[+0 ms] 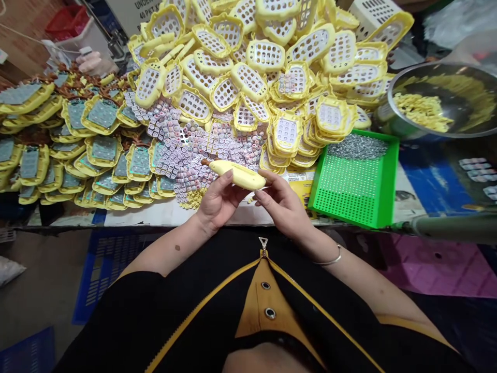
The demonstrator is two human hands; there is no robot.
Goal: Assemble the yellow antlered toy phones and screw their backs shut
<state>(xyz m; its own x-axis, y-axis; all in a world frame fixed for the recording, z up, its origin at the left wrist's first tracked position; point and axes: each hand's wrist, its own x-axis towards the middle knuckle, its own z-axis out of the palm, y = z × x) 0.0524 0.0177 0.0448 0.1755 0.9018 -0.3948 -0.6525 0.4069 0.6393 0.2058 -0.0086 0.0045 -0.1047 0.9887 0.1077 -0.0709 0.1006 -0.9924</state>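
Note:
A yellow plastic toy casing with a brown tip at its left end lies edge-on above the table's front edge, between my two hands. My left hand is closed around its near side, thumb on top. At the casing's right end, the fingers and thumb of my right hand pinch it. Its far face is turned out of my sight. Just beyond it spreads a heap of small printed button pads. Little yellow pieces lie beside my left hand.
Stacked yellow casings with grey-green boards fill the left. Yellow frames with white perforated panels pile up behind. On the right are a green tray holding small metal screws and a steel bowl with yellow pieces.

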